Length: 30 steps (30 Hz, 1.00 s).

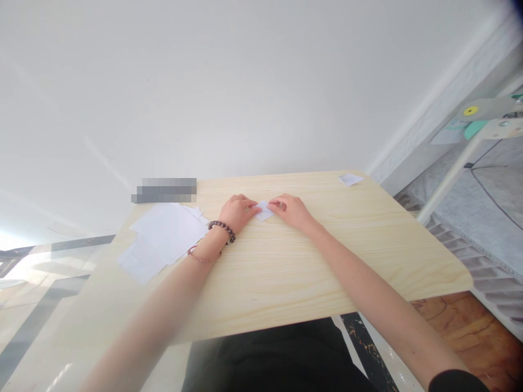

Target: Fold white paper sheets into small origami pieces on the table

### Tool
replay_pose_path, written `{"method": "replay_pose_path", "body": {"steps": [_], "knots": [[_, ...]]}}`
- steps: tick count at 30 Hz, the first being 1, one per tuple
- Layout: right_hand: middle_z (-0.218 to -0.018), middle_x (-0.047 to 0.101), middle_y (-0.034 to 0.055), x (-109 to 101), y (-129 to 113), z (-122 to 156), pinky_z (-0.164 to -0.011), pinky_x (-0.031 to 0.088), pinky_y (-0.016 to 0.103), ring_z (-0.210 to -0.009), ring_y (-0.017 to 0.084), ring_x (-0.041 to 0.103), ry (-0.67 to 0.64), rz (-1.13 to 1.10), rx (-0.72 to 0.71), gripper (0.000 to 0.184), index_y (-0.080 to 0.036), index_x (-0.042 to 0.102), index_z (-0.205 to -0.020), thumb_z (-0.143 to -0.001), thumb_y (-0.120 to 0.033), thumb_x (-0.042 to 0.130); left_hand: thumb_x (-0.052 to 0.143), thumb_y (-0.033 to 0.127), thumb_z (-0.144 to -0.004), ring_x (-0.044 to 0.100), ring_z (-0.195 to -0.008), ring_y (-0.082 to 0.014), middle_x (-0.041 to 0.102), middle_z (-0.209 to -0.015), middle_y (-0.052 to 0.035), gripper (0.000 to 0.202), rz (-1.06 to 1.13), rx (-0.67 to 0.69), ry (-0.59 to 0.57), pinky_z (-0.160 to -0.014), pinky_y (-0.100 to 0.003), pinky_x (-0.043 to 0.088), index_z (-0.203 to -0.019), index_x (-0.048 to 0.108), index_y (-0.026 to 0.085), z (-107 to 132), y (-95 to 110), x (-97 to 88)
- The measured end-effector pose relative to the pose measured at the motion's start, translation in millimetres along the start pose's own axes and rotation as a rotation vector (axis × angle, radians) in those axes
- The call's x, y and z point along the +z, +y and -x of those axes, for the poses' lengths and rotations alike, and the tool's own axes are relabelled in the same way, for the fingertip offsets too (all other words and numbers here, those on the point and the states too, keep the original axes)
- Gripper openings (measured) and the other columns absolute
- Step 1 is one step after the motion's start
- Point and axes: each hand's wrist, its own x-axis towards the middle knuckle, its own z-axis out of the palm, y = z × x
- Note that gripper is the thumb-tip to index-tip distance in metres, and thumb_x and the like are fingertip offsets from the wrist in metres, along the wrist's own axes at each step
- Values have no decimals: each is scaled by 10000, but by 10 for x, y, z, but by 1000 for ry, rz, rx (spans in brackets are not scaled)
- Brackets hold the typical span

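Observation:
A small folded piece of white paper [264, 211] lies at the middle of the table, between my two hands. My left hand [239, 211] pinches its left corner between thumb and fingers; a dark bead bracelet and a thin cord circle that wrist. On the other side, my right hand [289, 209] grips the upper right edge of the same paper with thumb and forefinger. The exact folds are too small to make out.
Loose white paper sheets [163, 234] are piled at the table's left, beside my left forearm. Another small folded paper [350, 179] rests at the far right corner. The wooden table [286, 272] meets a white wall [245, 87]; a metal frame [449, 177] stands right.

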Motion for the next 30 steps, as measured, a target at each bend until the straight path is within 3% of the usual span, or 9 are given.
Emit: {"method": "replay_pose_path", "body": {"steps": [4, 10, 15, 21, 27, 30], "knots": [[-843, 582, 12, -74, 49, 12, -595, 390, 229, -607, 89, 477, -71, -97, -22, 194, -208, 633, -806, -758, -353, 514, 460, 464, -767, 517, -818, -191, 610, -815, -20, 304, 24, -20, -7, -725, -308, 415, -854, 660, 252, -6, 0, -9], [-735, 556, 13, -31, 2, -6, -626, 373, 238, -616, 96, 468, -24, -29, -19, 232, -182, 601, -695, -805, -305, 438, 437, 431, -789, 536, -756, -159, 621, -810, -15, 304, 93, 14, -28, -712, -278, 421, -872, 654, 234, -5, 19, -41], [-703, 565, 15, 27, -3, -21, -604, 353, 237, -612, 106, 470, 12, 25, 39, 224, -180, 595, -711, -795, -328, 448, 426, 392, -795, 540, -766, -157, 624, -829, -13, 287, 119, 38, -48, -715, -273, 418, -838, 655, 224, -10, -6, -40], [-713, 599, 14, 75, -19, -40, -601, 337, 237, -633, 114, 496, 33, 116, 102, 232, -177, 566, -684, -790, -346, 448, 460, 380, -777, 538, -767, -163, 625, -807, -19, 278, 106, -27, -56, -708, -274, 414, -919, 623, 206, -18, -1, -22], [-733, 603, 6, 119, -71, -35, -628, 354, 247, -692, 135, 536, 58, 164, 162, 144, -193, 529, -848, -780, -303, 467, 476, 358, -772, 521, -795, -166, 571, -861, -32, 247, 51, -31, -37, -733, -287, 407, -913, 630, 225, -34, 5, -9], [-827, 595, 25, 134, -72, -39, -664, 369, 250, -742, 137, 543, 68, 174, 154, 128, -194, 531, -840, -776, -287, 471, 480, 371, -772, 515, -808, -169, 558, -879, -33, 251, 39, -58, -34, -740, -292, 405, -912, 635, 231, -30, 11, -9]]}}
